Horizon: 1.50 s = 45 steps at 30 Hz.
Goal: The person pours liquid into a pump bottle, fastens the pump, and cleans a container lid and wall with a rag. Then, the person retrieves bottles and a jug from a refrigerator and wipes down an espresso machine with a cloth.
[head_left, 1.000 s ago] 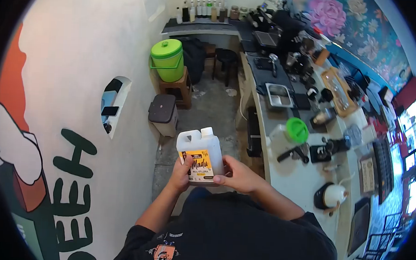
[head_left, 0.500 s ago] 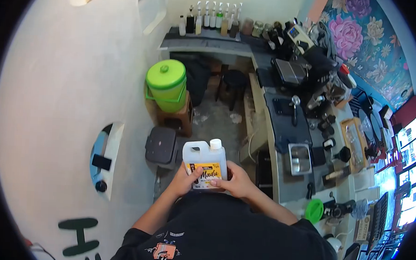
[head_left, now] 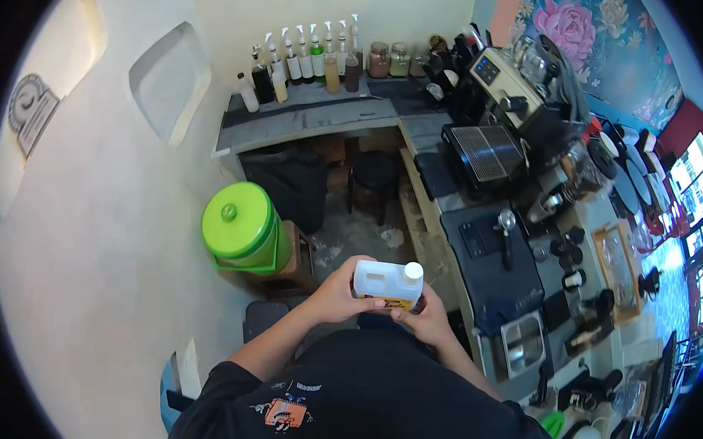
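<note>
A translucent white plastic jug (head_left: 386,279) with a white screw cap and a yellow label reading "Madu" is held in front of my body. My left hand (head_left: 337,296) is closed around its left side, thumb lying across the label. On the other side, my right hand (head_left: 429,320) grips the lower right edge, its thumb also at the label. The top and cap face me, so most of the label is foreshortened, and the jug's underside is hidden.
A lidded green bucket (head_left: 268,235) stands on a wooden stand to the left. Pump bottles (head_left: 307,61) line the back counter (head_left: 316,122). An espresso machine (head_left: 502,85), a portafilter (head_left: 508,240) and a metal bin (head_left: 523,349) are along the right. A black stool (head_left: 375,172) sits below.
My view has swung up and toward the back counter. The jug is tipped so its top shows more and its label less; both hands still hold it.
</note>
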Motion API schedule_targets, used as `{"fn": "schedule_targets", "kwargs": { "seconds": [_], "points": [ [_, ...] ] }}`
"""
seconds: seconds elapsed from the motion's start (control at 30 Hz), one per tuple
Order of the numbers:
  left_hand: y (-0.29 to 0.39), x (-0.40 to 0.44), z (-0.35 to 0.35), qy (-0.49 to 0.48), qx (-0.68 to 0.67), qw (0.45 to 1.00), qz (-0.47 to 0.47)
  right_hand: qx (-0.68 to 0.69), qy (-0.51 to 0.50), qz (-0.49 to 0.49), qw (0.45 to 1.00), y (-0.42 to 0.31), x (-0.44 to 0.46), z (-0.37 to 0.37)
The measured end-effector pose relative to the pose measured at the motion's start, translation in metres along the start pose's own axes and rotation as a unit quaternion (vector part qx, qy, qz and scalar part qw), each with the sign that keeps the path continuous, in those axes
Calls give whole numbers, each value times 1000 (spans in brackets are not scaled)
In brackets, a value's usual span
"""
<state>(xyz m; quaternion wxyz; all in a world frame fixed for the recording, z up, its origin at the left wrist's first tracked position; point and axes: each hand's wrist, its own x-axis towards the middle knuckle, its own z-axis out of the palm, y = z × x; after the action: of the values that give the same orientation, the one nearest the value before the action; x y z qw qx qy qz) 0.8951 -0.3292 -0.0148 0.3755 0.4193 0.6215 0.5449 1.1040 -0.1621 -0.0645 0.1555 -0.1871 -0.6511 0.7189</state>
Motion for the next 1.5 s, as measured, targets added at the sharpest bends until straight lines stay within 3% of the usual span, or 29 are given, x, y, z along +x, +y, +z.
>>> {"fn": "schedule_targets", "kwargs": {
  "seconds": [0.13,0.17,0.2,0.27,0.4,0.5,0.6,0.67,0.8,0.87,0.97,1.0,1.03,1.07,1.1,1.13,1.17,1.2,1.23,1.27,1.33,1.43,1.47,1.5],
  "points": [
    [0,93,-42,59,77,995,-9,-32,-8,16,999,12,123,-35],
    [8,115,-54,94,115,989,-10,-175,1,-42,984,8,152,-43],
    [15,133,-69,119,154,981,-24,-174,-2,-44,984,5,179,-48],
    [-5,169,-104,180,80,980,-31,-193,17,47,980,-12,223,-52],
    [-37,213,-175,374,106,920,-58,-200,-33,33,979,-24,293,-64],
    [-52,246,-230,489,-3,868,-89,-180,-69,51,980,-20,334,-78],
    [-85,275,-297,566,57,811,-137,-196,-59,68,977,-16,368,-90],
    [-145,298,-360,605,26,789,-104,-198,-38,171,964,-25,390,-96],
    [-145,359,-445,678,22,727,-105,-153,30,170,973,-2,433,-114],
    [-191,388,-510,696,66,708,-99,-138,64,214,965,-6,459,-114],
    [-229,429,-599,658,19,749,-75,-149,85,196,965,-10,501,-114],
    [-211,450,-602,708,17,697,-112,-208,92,150,962,-14,513,-113],
    [-257,457,-640,687,-17,724,-59,-270,103,110,951,-21,526,-111],
    [-246,477,-631,707,-100,699,36,-243,110,133,955,-27,538,-108],
    [-207,488,-624,713,33,691,-114,-213,117,154,958,-33,547,-106],
    [-191,492,-619,688,11,715,-122,-185,130,183,957,-46,554,-101],
    [-252,495,-655,713,43,691,-115,-155,137,207,956,-57,558,-97],
    [-260,495,-677,725,137,619,-270,-150,177,211,949,-60,556,-95],
    [-269,491,-686,716,77,650,-242,-173,172,219,945,-63,555,-96],
    [-292,491,-701,724,143,624,-255,-197,160,226,941,-65,553,-99],
    [-306,488,-706,710,244,627,-208,-205,189,220,935,-45,538,-106],
    [-314,494,-690,727,269,600,-198,-170,207,234,935,-36,511,-115],
    [-334,496,-688,784,351,502,-98,-168,226,235,930,-24,501,-117],
    [-339,508,-675,780,352,509,-92,-166,246,236,925,-15,490,-120]
  ]
}}
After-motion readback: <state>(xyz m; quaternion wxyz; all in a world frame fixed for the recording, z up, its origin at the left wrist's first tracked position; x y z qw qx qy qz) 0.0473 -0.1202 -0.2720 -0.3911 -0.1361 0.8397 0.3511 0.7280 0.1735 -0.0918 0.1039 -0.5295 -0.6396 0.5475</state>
